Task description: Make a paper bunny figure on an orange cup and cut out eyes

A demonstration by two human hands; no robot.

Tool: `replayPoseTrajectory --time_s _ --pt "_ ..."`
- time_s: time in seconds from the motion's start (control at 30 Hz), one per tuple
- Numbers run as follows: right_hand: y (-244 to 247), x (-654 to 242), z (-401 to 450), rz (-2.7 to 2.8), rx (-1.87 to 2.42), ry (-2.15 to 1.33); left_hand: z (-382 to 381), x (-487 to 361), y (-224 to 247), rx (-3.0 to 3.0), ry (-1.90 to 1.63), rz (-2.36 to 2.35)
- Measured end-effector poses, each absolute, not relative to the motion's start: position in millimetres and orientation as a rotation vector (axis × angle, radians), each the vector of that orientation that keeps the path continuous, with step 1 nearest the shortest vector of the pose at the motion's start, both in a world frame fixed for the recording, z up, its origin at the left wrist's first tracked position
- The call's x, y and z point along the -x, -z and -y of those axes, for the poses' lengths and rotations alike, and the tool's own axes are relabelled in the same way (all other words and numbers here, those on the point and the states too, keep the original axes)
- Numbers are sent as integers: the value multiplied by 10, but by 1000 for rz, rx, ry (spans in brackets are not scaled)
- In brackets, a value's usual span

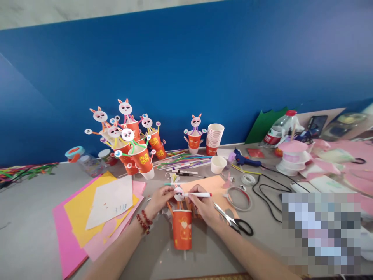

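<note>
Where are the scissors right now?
Head view, right of centre: the black-handled scissors lie just below the roll of tape, to the right of the right hand.

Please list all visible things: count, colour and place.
rabbit cups: several, red, left, centre
marker: one, white, red, centre
cup stack: one, white and red, back
small cup: one, white, centre
papers: several, mixed colours, left, centre
thin sticks: many, mixed, back
scissors: one pair, black-handled, right
tape roll: one, grey, right
glue gun: one, blue, right
bottle: one, clear, back right
pieces: several, pink, right
pixelated patch: one, mixed, lower right
left hand: one, bare, centre
right hand: one, bare, centre
</note>
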State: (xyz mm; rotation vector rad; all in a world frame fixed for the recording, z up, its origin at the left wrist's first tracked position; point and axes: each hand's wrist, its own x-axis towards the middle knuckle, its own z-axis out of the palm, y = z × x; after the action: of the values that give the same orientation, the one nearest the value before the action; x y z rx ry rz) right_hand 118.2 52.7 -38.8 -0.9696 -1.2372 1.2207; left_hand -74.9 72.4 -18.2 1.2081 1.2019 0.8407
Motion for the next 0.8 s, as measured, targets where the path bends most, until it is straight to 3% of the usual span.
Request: replayPoseTrajectory --time_s 0.8 --pt "472 -1221 -490 1436 997 -1037 -611 706 331 -1043 -838 -1155"
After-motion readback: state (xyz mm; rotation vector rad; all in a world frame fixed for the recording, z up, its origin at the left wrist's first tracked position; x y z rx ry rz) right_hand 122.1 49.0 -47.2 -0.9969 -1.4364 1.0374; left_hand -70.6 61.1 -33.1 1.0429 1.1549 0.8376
